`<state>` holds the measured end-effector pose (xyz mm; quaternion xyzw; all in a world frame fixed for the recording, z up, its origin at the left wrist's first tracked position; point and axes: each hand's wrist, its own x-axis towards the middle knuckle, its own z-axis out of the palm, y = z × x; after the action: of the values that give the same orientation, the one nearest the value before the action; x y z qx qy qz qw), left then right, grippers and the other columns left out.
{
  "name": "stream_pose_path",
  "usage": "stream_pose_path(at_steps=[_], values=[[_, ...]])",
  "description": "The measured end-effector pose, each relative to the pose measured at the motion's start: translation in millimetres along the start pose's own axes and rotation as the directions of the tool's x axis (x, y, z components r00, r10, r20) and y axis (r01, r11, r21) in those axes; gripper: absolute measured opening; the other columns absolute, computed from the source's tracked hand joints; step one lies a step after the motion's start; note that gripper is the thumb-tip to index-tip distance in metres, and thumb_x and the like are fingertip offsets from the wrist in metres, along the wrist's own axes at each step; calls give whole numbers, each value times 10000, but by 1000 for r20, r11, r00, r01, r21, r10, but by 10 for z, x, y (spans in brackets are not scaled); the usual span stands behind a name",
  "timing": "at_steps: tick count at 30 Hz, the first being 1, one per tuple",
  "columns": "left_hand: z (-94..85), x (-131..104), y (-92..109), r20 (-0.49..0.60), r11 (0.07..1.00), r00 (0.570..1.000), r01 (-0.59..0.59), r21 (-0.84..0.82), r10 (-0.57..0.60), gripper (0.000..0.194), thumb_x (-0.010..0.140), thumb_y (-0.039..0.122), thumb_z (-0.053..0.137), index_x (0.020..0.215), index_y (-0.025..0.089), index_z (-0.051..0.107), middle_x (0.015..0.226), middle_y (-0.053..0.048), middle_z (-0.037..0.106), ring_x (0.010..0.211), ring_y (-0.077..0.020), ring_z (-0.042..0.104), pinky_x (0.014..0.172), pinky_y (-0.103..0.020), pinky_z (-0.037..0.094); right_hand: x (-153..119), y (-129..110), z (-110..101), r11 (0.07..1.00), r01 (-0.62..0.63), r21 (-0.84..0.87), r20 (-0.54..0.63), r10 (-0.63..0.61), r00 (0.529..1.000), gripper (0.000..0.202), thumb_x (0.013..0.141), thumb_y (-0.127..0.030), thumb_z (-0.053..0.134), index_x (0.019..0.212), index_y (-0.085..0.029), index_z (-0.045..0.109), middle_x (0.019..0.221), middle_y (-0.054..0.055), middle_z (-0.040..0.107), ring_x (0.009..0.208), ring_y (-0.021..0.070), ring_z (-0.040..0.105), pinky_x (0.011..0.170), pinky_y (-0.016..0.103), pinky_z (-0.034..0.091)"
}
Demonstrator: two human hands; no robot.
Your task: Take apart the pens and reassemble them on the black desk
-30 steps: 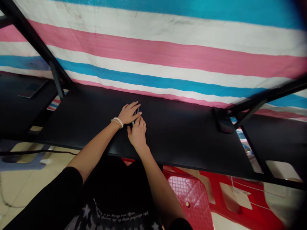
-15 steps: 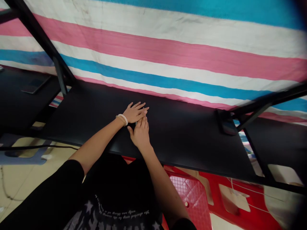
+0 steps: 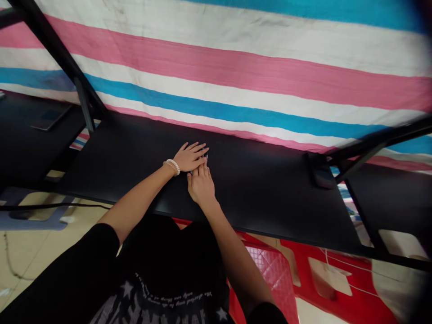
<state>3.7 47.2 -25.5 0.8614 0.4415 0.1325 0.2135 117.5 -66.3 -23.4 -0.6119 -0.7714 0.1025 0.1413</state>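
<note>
My left hand (image 3: 189, 157), with pale bracelets (image 3: 173, 166) on its wrist, lies palm down over the black tabletop (image 3: 263, 189). Its fingers are stretched out and spread. Close against it, my right hand (image 3: 202, 184) also lies palm down, fingers extended forward and fingertips meeting the left hand's fingers. A small object (image 3: 205, 154) shows only in slivers between and beyond the fingers, dark with a light edge. Most of it is covered by both hands, so its kind cannot be made out.
Behind the table hangs a striped sheet (image 3: 236, 83). Black frame posts (image 3: 57, 54) stand at both ends. A dark phone-like slab (image 3: 322, 173) lies at the table's right end, and another (image 3: 50, 118) on the left table. A red plastic stool (image 3: 266, 274) is below.
My right hand has shifted slightly right, and its thumb has drawn in from under the left palm toward its own fingers. A bit more of the small object shows. My left hand stays almost still.
</note>
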Motion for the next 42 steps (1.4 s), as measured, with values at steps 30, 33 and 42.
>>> stream_pose_path(at_steps=[30,33,42], values=[[-45,-224,-166,-551,816,724,27,-578,-414,265,762,80,520,956,186,666,1064,-81,688,1026,-215,643,943,-366,513,177,293,83,869,95,486,-283,53,958,640,997,-365,476,1563,-120,307,1583,225,361,1496,310,360,1208,516,393],[-91,-284,-86,-591,884,694,146,-444,-412,213,688,46,539,832,193,597,830,-37,615,758,-187,581,774,-340,486,239,456,104,808,85,584,-286,106,952,491,948,-335,547,1398,-142,514,1372,212,520,1209,272,613,1030,459,560],[-124,-297,13,-423,923,852,162,-350,-310,258,690,106,629,919,203,559,701,19,602,567,-139,547,608,-292,426,574,544,70,827,16,563,-205,121,971,201,802,-226,631,988,-161,669,815,26,612,644,139,561,686,319,541]])
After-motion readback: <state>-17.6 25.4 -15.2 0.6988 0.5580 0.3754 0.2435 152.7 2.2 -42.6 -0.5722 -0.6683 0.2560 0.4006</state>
